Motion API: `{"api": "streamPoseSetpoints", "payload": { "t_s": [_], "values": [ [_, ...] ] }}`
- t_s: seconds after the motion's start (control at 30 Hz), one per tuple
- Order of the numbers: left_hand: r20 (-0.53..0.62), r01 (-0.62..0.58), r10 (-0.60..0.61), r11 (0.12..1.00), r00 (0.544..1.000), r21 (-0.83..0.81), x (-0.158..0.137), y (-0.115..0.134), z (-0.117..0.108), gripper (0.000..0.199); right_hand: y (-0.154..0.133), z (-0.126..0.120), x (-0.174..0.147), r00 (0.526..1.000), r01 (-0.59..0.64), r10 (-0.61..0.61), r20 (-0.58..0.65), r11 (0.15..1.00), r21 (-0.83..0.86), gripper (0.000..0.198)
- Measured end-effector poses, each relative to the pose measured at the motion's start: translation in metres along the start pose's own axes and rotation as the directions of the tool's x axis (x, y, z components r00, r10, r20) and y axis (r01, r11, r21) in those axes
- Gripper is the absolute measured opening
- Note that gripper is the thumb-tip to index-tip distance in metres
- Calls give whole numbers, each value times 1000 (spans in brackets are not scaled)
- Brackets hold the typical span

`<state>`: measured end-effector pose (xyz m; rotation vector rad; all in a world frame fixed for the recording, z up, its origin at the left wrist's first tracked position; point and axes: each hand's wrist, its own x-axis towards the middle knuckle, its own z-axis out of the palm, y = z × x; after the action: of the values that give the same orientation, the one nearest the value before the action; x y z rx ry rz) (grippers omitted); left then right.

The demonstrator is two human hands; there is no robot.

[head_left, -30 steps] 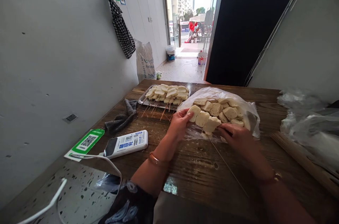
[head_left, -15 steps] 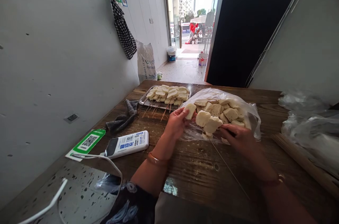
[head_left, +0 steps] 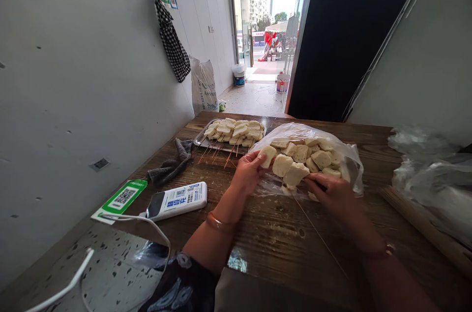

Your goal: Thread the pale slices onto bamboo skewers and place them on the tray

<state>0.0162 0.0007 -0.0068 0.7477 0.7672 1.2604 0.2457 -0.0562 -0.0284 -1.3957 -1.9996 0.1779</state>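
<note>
My left hand [head_left: 250, 171] pinches a pale, bread-like slice [head_left: 268, 156] by its edge. In my right hand [head_left: 328, 188] is a skewer whose stick is mostly hidden; two pale slices [head_left: 295, 173] sit on it side by side. The held slice is close to the left end of that pair, and I cannot tell whether it touches the tip. Behind both hands lies a clear plastic bag [head_left: 306, 130] with many more slices [head_left: 321, 158] in it. A loose thin stick [head_left: 319, 235] lies on the table below my hands.
A metal tray [head_left: 199, 141] of skewered slices [head_left: 236, 129] stands at the back left. Nearer are a grey cloth [head_left: 173, 162], a white device [head_left: 180, 202] with a cable and a green code card [head_left: 123, 199]. Plastic bags [head_left: 424, 174] and a stick bundle [head_left: 416, 216] are at right.
My left hand has moved a little to the right with its slice, which now shows more of its broad face. My right hand and the skewer have hardly moved.
</note>
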Motion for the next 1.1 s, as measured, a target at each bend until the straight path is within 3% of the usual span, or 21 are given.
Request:
{"api": "streamPoseSetpoints", "payload": {
  "t_s": [0.23, 0.57, 1.1],
  "values": [
    [-62, -10, 14, 998, 998, 55, -1, -5, 3, 52, -2, 6, 1, 1000, -13, 14, -28, 1000, 24, 27],
    [-17, -7, 8, 999, 1000, 52, -5, -8, 7, 49, -12, 0, 5, 973, -224, 205, 106, 947, 231, 31],
    [26, -45, 46, 999, 999, -16, -10, -18, 14, 48, -10, 12, 0, 970, -244, 238, 57, 956, 161, 35]
  ]
}}
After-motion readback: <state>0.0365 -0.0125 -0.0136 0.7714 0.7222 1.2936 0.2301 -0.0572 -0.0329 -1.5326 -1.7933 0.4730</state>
